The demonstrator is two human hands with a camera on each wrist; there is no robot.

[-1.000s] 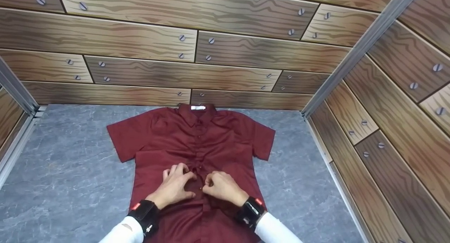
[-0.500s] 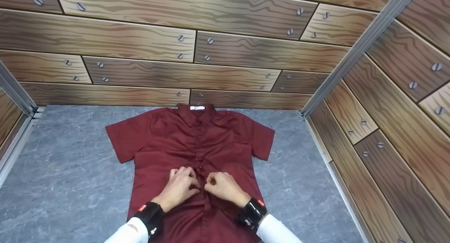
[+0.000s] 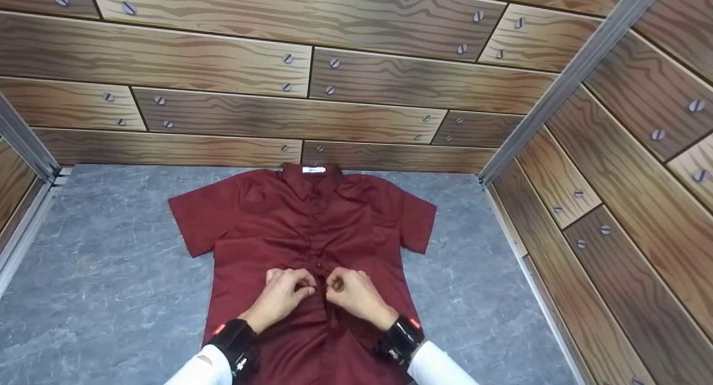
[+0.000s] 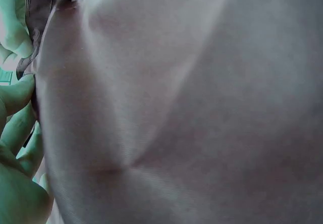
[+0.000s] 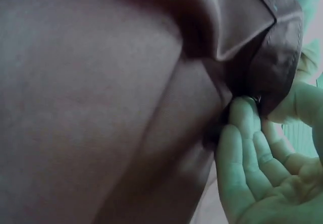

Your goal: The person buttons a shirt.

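Observation:
A dark red short-sleeved button-up shirt (image 3: 250,223) lies front up, its collar away from me. My left hand (image 3: 281,295) pinches the edge of its front opening between thumb and bent index finger. Just across that opening, my right hand (image 3: 359,297) has thumb and fingers on the facing edge. In the left wrist view raised cloth (image 4: 161,108) fills most of the picture, with fingertips (image 4: 22,90) at its edge. The right wrist view shows a stitched button strip (image 5: 282,47) held between the right thumb and fingers (image 5: 242,118). Buttons between the hands are mostly hidden.
Grey marbled table surface (image 3: 111,251) extends on both sides of the shirt. A wood-patterned wall (image 3: 223,112) stands right behind the collar, and another (image 3: 601,245) rises at the right. Metal posts (image 3: 568,78) mark the corners.
My left hand has come right to the shirt's opening, its spread fingers drawing together on the cloth. The right hand has shifted slightly up and right. The cloth between them has lifted.

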